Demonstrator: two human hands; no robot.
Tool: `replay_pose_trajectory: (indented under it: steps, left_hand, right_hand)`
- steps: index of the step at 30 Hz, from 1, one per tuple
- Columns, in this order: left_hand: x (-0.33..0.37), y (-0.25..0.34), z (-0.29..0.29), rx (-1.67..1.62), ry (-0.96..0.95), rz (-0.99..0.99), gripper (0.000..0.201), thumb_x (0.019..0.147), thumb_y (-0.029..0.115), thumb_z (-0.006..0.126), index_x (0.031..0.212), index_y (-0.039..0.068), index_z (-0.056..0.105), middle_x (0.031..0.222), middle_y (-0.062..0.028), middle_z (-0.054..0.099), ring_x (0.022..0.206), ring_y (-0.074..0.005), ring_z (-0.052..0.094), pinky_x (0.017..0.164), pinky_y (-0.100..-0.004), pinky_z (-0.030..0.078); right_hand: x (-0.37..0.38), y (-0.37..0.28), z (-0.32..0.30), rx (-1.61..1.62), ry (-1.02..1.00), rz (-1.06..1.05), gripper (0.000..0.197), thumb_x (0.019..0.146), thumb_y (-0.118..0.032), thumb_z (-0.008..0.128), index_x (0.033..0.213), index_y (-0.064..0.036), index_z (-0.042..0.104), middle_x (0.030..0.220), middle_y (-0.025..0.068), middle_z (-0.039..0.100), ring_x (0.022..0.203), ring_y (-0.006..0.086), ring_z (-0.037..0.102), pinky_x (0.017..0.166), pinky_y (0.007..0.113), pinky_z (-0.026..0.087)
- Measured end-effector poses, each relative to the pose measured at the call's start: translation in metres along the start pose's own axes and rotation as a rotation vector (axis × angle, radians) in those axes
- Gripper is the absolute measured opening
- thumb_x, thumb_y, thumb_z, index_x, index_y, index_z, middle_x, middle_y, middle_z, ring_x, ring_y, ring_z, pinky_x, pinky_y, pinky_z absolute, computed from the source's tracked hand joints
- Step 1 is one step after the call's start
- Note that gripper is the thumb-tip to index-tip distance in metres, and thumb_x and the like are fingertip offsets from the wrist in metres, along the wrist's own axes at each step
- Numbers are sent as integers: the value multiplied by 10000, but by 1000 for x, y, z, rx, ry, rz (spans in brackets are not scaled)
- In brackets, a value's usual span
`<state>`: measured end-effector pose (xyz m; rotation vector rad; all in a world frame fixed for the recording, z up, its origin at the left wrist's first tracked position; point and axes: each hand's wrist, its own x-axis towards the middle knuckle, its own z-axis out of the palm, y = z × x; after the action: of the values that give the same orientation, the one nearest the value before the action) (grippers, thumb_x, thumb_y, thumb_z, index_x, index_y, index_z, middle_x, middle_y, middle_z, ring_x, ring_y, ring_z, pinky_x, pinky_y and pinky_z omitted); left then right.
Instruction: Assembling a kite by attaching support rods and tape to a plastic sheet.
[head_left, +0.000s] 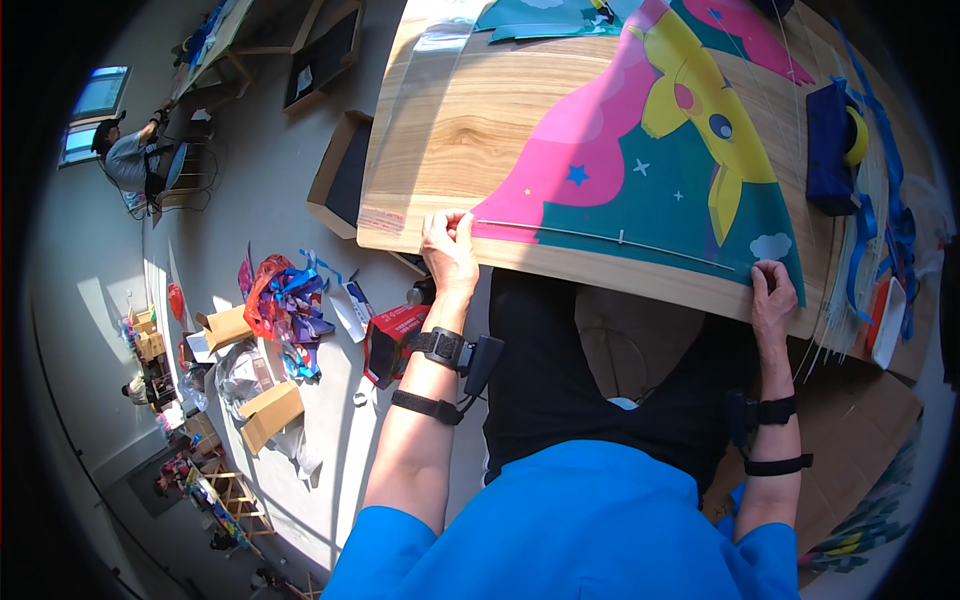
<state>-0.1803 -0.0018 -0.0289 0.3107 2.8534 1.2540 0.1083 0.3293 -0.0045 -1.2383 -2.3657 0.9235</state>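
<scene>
A triangular printed kite (600, 190) in pink, green and yellow, with a cartoon figure on it, lies flat on the wooden table (490, 120). Along its near edge runs a thin white rod (570, 236) with a small fitting near its middle. My left hand (452, 255) is closed in a pinch at the kite's left corner, beside the rod's left end. At the right, my right hand (772, 300) pinches the kite's near edge, close to the rod's other end. Whether either hand also grips the rod is hidden by the fingers.
A blue tape dispenser (830, 150) with yellow tape stands at the table's right, near blue ribbons (865, 255) and thin pale rods. More printed sheets (550, 20) lie at the far edge. Cardboard boxes (340, 165) and a red bag pile (285, 300) are on the floor at left.
</scene>
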Motion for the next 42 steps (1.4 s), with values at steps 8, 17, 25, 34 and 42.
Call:
replay_pose_trajectory:
  steps: [8, 17, 25, 34, 42]
  left_hand:
    - [-1, 2, 1, 0, 11, 3, 90, 815, 108, 689, 852, 52, 630, 829, -44, 570, 656, -130, 509, 627, -274, 455]
    - [-1, -6, 4, -57, 23, 6, 170, 796, 90, 706, 907, 37, 588, 822, -40, 554, 652, -126, 498, 640, -274, 454]
    - [3, -4, 3, -239, 24, -117, 422, 758, 34, 754, 1052, 38, 452, 802, -22, 516, 642, -86, 453, 636, -245, 446]
    - [8, -21, 1, -108, 12, -105, 451, 775, 132, 774, 1083, -1, 473, 817, -34, 539, 677, -97, 483, 652, -238, 455]
    - [11, -24, 2, -116, -4, -110, 452, 770, 130, 783, 1077, 3, 476, 830, -44, 544, 682, -98, 487, 648, -240, 453]
  right_hand:
    - [0, -3, 0, 1, -6, 13, 84, 882, -87, 603, 912, -9, 607, 778, 68, 614, 737, 140, 582, 710, 283, 474]
    - [0, -5, 0, 6, -4, 22, 85, 882, -86, 603, 909, -5, 605, 767, 57, 602, 719, 131, 569, 703, 275, 471]
    - [-1, 0, 1, 30, 11, 9, 79, 870, -77, 613, 902, -5, 610, 770, 59, 617, 722, 134, 588, 702, 279, 480]
    - [1, -2, 8, 99, 63, 26, 74, 815, -58, 635, 863, -5, 616, 765, 108, 635, 665, 193, 618, 653, 310, 490]
    - [-2, -4, 6, 112, 66, 59, 68, 809, -51, 633, 852, -6, 606, 783, 115, 626, 678, 214, 619, 663, 326, 495]
